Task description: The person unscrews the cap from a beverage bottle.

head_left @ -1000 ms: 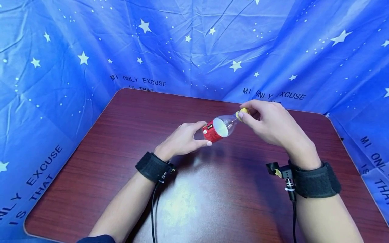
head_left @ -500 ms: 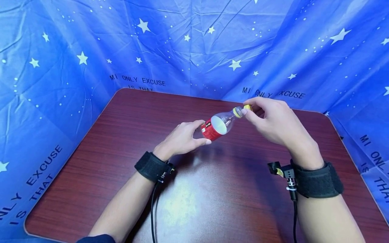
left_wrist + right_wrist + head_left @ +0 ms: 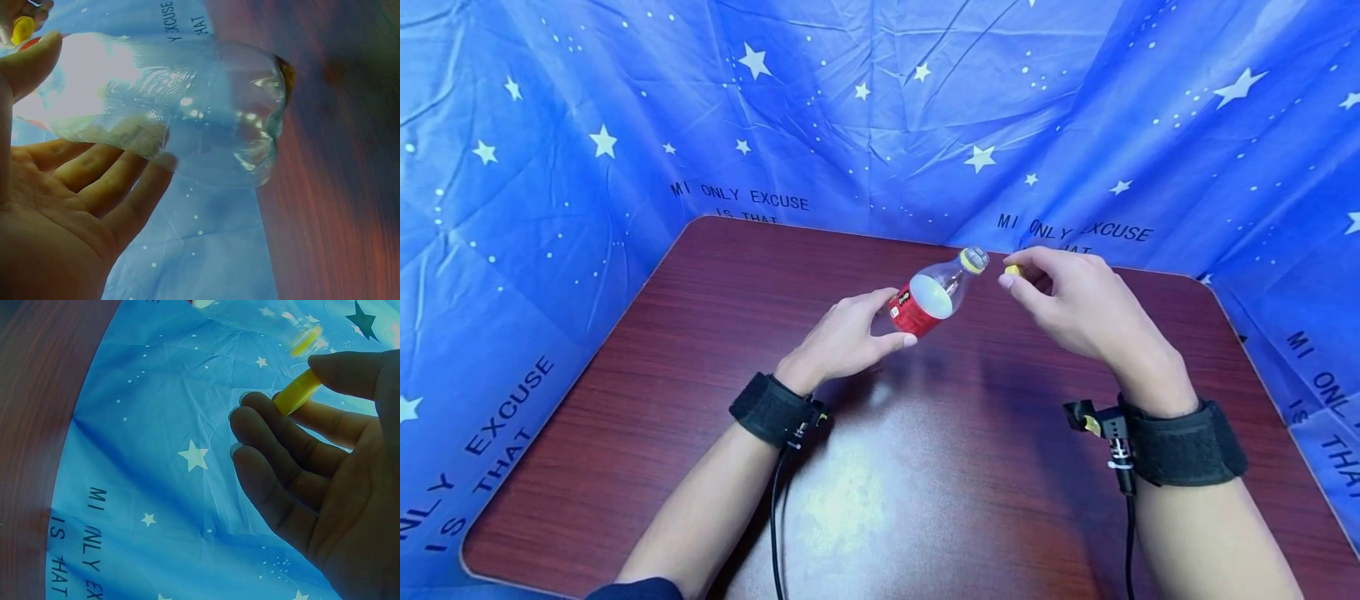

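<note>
A clear plastic bottle with a red label is held tilted above the table, its uncapped neck pointing up and to the right. My left hand grips its lower part, thumb on the near side and fingers on the far side. In the left wrist view the bottle looks see-through, with droplets on its inner wall and a little dark brown at its base. My right hand pinches a yellow bottle cap between thumb and fingers, just right of the open mouth. The right wrist view shows the cap at the fingertips.
The dark red wooden table has rounded corners. A blue star-printed curtain hangs around its far and side edges. Black straps with small cameras and cables sit on both wrists.
The yellow cap has come off the bottle's neck in my right hand. My left hand has tilted the bottle more upright and drawn it slightly left, leaving a gap between neck and cap.
</note>
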`<state>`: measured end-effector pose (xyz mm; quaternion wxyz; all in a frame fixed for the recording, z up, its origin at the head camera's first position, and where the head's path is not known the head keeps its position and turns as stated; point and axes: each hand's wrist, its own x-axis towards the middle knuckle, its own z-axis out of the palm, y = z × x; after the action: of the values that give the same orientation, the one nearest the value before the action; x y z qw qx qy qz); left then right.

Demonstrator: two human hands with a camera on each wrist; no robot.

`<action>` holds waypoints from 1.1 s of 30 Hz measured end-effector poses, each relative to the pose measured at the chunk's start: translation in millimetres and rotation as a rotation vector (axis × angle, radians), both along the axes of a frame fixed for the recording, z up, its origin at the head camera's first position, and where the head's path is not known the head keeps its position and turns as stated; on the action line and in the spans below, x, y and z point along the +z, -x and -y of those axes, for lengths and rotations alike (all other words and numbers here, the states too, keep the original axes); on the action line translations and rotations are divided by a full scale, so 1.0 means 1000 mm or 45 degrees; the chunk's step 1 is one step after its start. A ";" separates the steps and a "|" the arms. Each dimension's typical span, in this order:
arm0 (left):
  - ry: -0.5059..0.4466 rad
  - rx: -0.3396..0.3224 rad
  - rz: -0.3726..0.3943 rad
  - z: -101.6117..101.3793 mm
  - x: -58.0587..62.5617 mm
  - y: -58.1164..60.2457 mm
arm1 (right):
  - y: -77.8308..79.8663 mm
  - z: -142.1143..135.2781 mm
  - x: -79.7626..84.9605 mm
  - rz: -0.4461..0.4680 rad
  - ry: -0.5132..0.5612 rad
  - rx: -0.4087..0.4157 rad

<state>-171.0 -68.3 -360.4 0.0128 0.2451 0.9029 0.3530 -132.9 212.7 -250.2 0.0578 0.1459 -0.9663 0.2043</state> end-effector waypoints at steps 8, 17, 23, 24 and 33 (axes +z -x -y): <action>-0.061 0.003 -0.028 0.001 -0.003 0.002 | 0.004 -0.003 -0.005 0.027 -0.036 0.001; -0.111 0.015 0.004 0.003 -0.001 0.003 | 0.008 -0.011 -0.010 0.146 -0.075 -0.017; -0.131 0.037 0.050 0.003 -0.001 0.002 | 0.008 -0.020 -0.014 0.188 -0.087 -0.022; -0.134 0.043 0.058 0.003 -0.001 0.002 | 0.008 -0.021 -0.015 0.194 -0.091 -0.021; -0.188 0.049 0.058 0.003 -0.002 0.003 | 0.006 -0.030 -0.025 0.193 -0.117 -0.007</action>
<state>-173.9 -71.0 -362.2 0.0085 0.2198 0.8784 0.4243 -138.9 243.1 -275.2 -0.0218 0.1299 -0.9766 0.1702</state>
